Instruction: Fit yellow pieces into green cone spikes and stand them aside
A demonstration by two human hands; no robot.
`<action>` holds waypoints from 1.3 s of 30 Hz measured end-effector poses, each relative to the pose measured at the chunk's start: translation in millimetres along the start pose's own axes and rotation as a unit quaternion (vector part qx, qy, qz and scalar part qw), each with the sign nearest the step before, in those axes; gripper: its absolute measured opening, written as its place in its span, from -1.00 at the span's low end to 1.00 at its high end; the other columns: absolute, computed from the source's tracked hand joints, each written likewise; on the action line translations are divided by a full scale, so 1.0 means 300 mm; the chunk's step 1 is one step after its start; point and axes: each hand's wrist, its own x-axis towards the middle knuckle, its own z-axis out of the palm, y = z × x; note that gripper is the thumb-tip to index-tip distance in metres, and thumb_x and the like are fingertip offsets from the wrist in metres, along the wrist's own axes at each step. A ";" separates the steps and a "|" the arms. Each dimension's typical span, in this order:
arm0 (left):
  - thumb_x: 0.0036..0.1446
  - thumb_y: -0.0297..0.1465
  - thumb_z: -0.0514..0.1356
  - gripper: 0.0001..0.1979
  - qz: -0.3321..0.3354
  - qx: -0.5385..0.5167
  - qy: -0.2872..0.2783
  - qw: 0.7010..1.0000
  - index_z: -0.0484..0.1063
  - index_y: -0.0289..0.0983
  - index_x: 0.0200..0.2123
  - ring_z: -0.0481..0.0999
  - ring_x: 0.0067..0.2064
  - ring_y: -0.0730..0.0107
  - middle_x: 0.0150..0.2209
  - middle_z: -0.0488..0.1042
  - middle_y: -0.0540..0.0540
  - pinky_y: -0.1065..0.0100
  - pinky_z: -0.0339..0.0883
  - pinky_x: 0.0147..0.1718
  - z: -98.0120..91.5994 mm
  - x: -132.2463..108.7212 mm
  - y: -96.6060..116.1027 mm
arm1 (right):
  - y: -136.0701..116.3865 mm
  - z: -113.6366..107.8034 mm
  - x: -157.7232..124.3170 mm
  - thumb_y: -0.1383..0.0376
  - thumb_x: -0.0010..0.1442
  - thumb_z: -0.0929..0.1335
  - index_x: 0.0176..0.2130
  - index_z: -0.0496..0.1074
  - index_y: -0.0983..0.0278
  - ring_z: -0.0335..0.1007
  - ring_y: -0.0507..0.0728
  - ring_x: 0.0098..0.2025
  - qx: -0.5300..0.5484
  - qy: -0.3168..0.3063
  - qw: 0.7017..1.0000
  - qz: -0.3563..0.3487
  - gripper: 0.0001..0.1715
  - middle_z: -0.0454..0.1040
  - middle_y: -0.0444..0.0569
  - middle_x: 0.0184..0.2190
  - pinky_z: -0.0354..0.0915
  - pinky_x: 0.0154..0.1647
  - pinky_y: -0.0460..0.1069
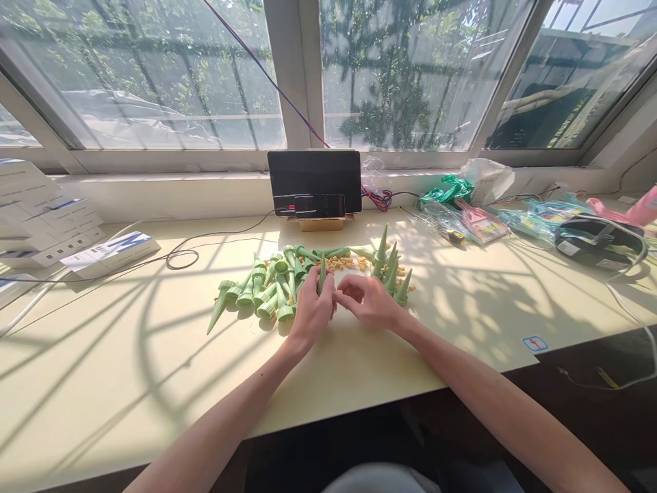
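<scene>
I had the left hand [313, 306] clasping a green cone [322, 275], tip up, over the table [369, 370], between piled cones [282, 302] and standing cones [391, 271]; the right hand [370, 301] pinched a small tan piece [337, 293] just beside it.

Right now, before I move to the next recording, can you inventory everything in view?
Green capped spikes: many, overlapping, green, piled left of the hands
Upright green spikes: several, green, right of centre
Held spike: one, green, left hand
Small pieces: many, tan, behind the hands
Tablet: one, black, back centre
Phone: one, black, before the tablet
White boxes: several, left
Plastic bags: several, green, clear, pink, back right
Head strap device: one, black, far right
Sticker: one, blue-red, right front edge
Table: one, cream, beneath
Windows: several panes, behind
Left hand: one, centre
Right hand: one, beside it, fingertips pinched
</scene>
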 end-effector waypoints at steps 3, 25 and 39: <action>0.36 -0.18 0.12 -0.81 -0.004 0.004 -0.003 1.000 0.29 -0.17 -0.21 0.30 -0.60 0.51 -0.53 0.28 0.13 0.44 0.21 -0.64 -0.003 -0.001 0.001 | -0.002 -0.001 0.002 0.23 0.34 0.38 -0.41 0.39 0.25 0.24 -0.01 -0.56 -0.011 -0.005 1.000 0.005 -0.73 0.41 -0.17 -0.58 0.15 -0.49 -0.08; 0.36 -0.14 0.12 -0.75 -0.016 -0.013 -0.015 1.000 0.26 -0.16 -0.27 0.32 -0.59 0.48 -0.54 0.27 0.11 0.43 0.18 -0.65 -0.004 0.002 -0.007 | -0.004 -0.003 0.005 0.14 0.43 0.28 -0.49 0.36 0.26 0.15 -0.02 -0.58 -0.036 -0.009 0.999 0.023 -0.53 0.34 -0.18 -0.63 0.07 -0.50 -0.06; 0.36 -0.13 0.13 -0.72 -0.003 -0.001 -0.011 1.000 0.24 -0.16 -0.33 0.31 -0.60 0.48 -0.57 0.23 0.12 0.43 0.18 -0.62 -0.007 0.004 -0.005 | -0.011 -0.002 0.002 0.21 0.33 0.37 -0.43 0.36 0.23 0.13 -0.01 -0.57 -0.010 -0.008 1.000 0.022 -0.70 0.33 -0.21 -0.63 0.07 -0.51 -0.06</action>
